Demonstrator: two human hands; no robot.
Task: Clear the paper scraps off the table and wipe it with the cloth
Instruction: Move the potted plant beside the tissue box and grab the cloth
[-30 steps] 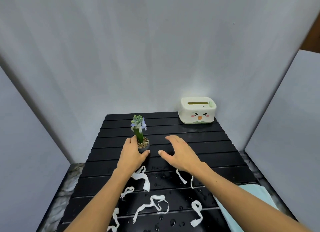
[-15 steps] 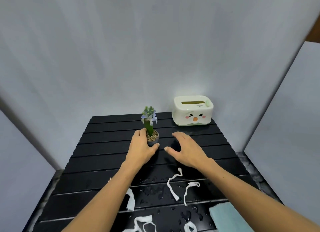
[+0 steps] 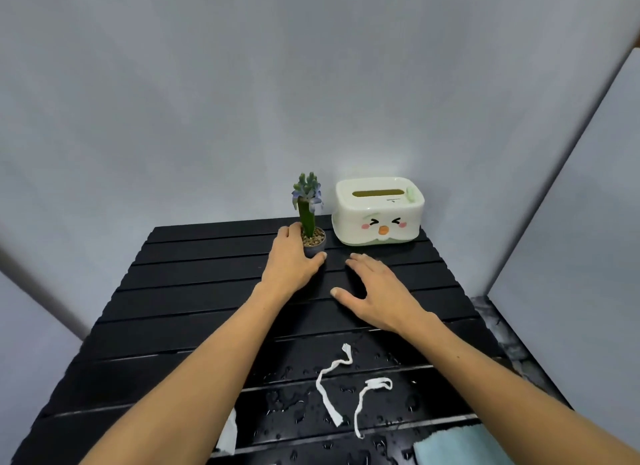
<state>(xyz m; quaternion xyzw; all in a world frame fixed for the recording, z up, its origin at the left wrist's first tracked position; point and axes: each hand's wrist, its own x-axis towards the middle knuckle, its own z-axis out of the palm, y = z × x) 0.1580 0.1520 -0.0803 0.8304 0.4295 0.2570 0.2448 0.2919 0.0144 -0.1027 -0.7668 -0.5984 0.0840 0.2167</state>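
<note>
Two hands out — left hand [image 3: 289, 262] grips pot [image 3: 314, 247] | right hand [image 3: 382, 293] flat, spread

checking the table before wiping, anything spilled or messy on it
Yes. Water droplets bead the near slats of the black table, and white paper scraps lie among them, one by the left forearm. The potted plant and tissue box stand upright.

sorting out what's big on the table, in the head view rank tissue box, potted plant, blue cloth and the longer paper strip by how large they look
1. tissue box
2. potted plant
3. longer paper strip, thin

The blue cloth is cut off by the frame edge and nearest the camera, so it is left unranked.
</note>
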